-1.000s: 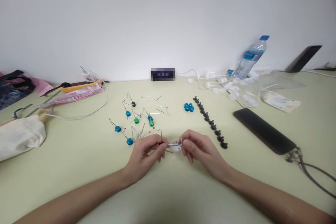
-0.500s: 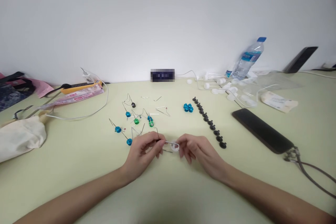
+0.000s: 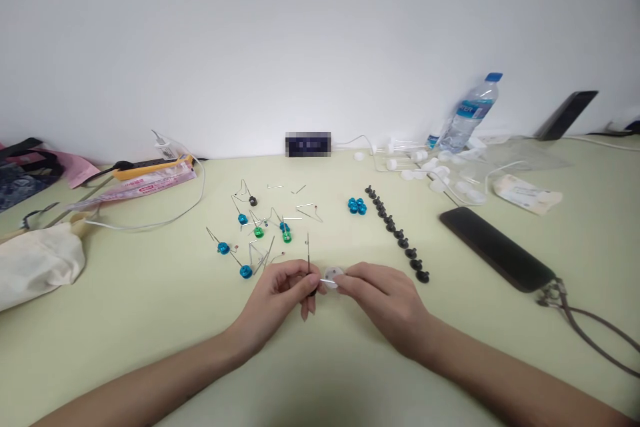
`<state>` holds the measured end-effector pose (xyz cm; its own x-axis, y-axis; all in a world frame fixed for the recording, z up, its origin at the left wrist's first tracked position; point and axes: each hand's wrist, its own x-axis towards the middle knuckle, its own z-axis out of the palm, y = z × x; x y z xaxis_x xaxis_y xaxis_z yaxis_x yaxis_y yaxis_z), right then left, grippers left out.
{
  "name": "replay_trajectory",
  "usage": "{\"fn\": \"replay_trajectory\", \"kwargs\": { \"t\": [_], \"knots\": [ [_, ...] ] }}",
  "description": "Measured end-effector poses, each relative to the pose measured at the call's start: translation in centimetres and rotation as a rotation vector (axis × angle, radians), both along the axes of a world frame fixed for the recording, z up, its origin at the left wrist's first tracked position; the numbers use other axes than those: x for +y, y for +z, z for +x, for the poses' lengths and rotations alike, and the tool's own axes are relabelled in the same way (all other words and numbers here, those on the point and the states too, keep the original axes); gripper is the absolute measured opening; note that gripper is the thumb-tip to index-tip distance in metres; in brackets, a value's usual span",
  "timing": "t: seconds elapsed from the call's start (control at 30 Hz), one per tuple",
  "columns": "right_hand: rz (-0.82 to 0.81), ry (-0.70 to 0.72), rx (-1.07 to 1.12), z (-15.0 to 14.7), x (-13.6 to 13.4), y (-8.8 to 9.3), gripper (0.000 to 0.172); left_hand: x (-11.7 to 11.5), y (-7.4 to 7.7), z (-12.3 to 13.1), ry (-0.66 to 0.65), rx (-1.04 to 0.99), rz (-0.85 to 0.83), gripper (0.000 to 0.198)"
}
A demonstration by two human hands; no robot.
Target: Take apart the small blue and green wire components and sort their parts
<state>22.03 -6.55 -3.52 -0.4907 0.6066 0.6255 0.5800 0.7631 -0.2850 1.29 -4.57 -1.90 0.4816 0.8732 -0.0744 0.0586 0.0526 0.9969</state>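
Note:
My left hand [image 3: 280, 290] is closed in a pinch on a thin metal rod [image 3: 328, 281]. A dark thin wire [image 3: 309, 253] rises upright from the same fingers, and a small dark piece shows under the thumb. My right hand [image 3: 385, 290] pinches the rod's other end, hiding its tip. Just behind the rod is a white round disc [image 3: 332, 273] with small dark spots; I cannot tell whether fingers touch it. Beyond my left hand lie bent wires with blue knobs [image 3: 245, 271], green knobs [image 3: 259, 232] and a black knob [image 3: 253, 201].
A row of black pegs [image 3: 399, 234] and a cluster of blue knobs [image 3: 357, 206] lie beyond my right hand. Farther right are a phone [image 3: 497, 247] with a strap, white discs [image 3: 440, 180] and a water bottle [image 3: 470, 113]. A cream cloth pouch [image 3: 43, 260] sits left.
My right hand has closed onto the rod's bent end, which showed bare before. The wire in my left hand has turned more upright. The view has shifted slightly.

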Motion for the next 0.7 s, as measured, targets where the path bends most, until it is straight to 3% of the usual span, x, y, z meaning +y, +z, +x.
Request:
{"fn": "replay_trajectory", "kwargs": {
  "t": [0.1, 0.2, 0.23, 0.3, 0.4, 0.47, 0.5, 0.63, 0.7],
  "knots": [
    [-0.201, 0.059, 0.215, -0.3, -0.3, 0.4, 0.039, -0.2, 0.2, -0.3, 0.071, 0.022, 0.149, 0.025],
    [-0.714, 0.121, 0.542, -0.8, -0.3, 0.7, 0.034, -0.3, 0.1, -0.8, 0.086, 0.113, 0.383, 0.019],
    [-0.894, 0.166, 0.617, -0.9, -0.2, 0.8, 0.039, -0.3, 0.0, -0.9, 0.073, 0.146, 0.468, 0.016],
    [-1.21, 0.282, 0.682, -1.1, 0.0, 1.0, 0.055, -0.4, -0.2, -1.1, 0.038, 0.184, 0.626, 0.013],
    [-1.462, 0.366, 0.674, -1.2, 0.0, 1.4, 0.047, -0.5, -0.5, -1.2, 0.0, 0.187, 0.737, 0.013],
    [-1.417, 0.34, 0.631, -1.2, -0.1, 1.5, 0.037, -0.6, -0.5, -1.0, 0.005, 0.183, 0.658, 0.012],
    [-1.317, 0.298, 0.584, -1.2, -0.1, 1.4, 0.035, -0.6, -0.5, -0.9, 0.012, 0.179, 0.575, 0.013],
    [-0.648, 0.056, 0.325, -1.0, -0.4, 0.9, 0.027, -0.5, -0.2, -0.3, 0.005, 0.112, 0.216, 0.024],
    [-0.483, 0.006, 0.267, -0.9, -0.4, 0.7, 0.024, -0.5, -0.1, -0.1, -0.01, 0.074, 0.13, 0.026]
  ]
}}
